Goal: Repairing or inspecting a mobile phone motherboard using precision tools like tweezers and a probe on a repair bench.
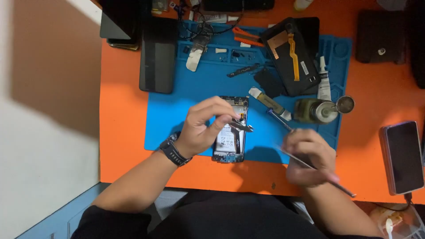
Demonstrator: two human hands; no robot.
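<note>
Left hand [199,130] tweezers [241,126] phone [230,141] (seemingly).

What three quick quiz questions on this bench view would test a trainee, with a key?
1. True or false: the opened phone lies on the blue mat.
2. Which of the hands holds tweezers over the phone: A left, B right?
3. What does the right hand hold?

Key: 1 true. 2 A. 3 A thin metal tool, blurred, held away from the phone.
</note>
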